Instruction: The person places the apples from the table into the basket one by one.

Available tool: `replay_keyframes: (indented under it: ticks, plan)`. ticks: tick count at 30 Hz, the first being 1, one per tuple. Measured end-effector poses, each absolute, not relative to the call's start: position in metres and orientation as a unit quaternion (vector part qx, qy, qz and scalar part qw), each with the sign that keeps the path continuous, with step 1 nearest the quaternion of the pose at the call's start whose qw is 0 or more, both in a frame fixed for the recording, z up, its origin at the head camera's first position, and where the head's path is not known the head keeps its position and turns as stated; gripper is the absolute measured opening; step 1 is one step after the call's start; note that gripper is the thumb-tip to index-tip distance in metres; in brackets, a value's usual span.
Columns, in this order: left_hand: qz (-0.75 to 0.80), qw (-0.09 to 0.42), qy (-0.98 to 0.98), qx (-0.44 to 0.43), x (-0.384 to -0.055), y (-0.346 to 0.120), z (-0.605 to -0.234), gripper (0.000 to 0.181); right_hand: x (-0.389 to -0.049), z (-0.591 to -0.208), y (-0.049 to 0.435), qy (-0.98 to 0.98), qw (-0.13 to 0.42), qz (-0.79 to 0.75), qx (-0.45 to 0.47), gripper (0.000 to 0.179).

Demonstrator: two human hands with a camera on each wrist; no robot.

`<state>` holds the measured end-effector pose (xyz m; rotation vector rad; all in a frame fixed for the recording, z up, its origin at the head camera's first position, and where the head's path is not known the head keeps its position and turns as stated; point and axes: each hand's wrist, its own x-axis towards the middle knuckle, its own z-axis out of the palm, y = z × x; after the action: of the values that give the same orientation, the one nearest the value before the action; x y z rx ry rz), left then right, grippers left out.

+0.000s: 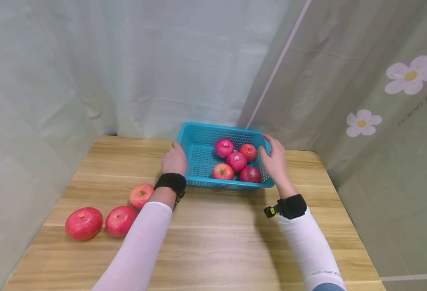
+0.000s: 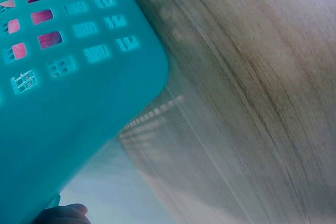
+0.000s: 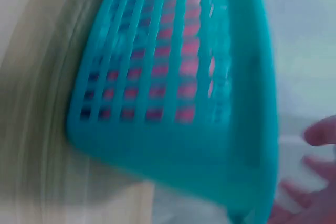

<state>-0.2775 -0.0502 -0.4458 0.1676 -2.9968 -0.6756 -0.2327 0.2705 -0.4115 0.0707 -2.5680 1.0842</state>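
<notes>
A blue perforated plastic basket (image 1: 206, 182) stands at the back of the table with several red apples (image 1: 236, 161) grouped in its right half. My left hand (image 1: 174, 159) grips the rim at its left end; in the left wrist view, only a bit of that hand's fingers (image 2: 65, 214) shows past the basket wall (image 2: 110, 87). At the opposite end my right hand (image 1: 274, 157) has its thumb and fingers spread beside the rim. The right wrist view shows those fingers (image 3: 320, 169) apart from the basket's side (image 3: 157, 135).
Three more red apples lie on the wooden table (image 1: 213, 250) at the left: one far left (image 1: 84, 223), one beside it (image 1: 120, 221), and one close to my left forearm (image 1: 140, 195). A pale curtain (image 1: 184, 72) hangs right behind the basket and along both sides.
</notes>
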Motion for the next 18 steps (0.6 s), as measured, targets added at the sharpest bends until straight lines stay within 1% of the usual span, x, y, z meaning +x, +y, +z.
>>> replay_keyframes:
  ticks: [1,4,5,7,9,12,18]
  plan:
    - [-0.219,0.033,-0.974,0.054,-0.277,-0.05,-0.446,0.044,-0.234,-0.413,0.277,-0.91,0.159,0.382,0.004,0.059]
    - [-0.218,0.036,-0.974,0.054,-0.277,-0.049,-0.447,0.043,-0.238,-0.421,0.29,-0.915,0.074,0.395,-0.044,0.076]
    - [-0.217,0.038,-0.974,0.054,-0.278,-0.05,-0.447,0.043,-0.24,-0.425,0.291,-0.911,0.047,0.405,-0.055,0.079]
    - [-0.216,0.04,-0.974,0.053,-0.278,-0.05,-0.448,0.043,-0.243,-0.432,0.294,-0.9,0.01,0.43,-0.074,0.082]
    - [-0.217,0.041,-0.974,0.05,-0.278,-0.05,-0.447,0.043,-0.246,-0.438,0.295,-0.885,-0.003,0.457,-0.089,0.081]
    - [-0.221,0.041,-0.973,0.048,-0.278,-0.051,-0.447,0.042,-0.249,-0.444,0.296,-0.868,-0.005,0.488,-0.094,0.079]
    - [-0.232,0.039,-0.971,0.051,-0.279,-0.049,-0.446,0.038,-0.249,-0.453,0.304,-0.862,-0.026,0.5,-0.082,0.082]
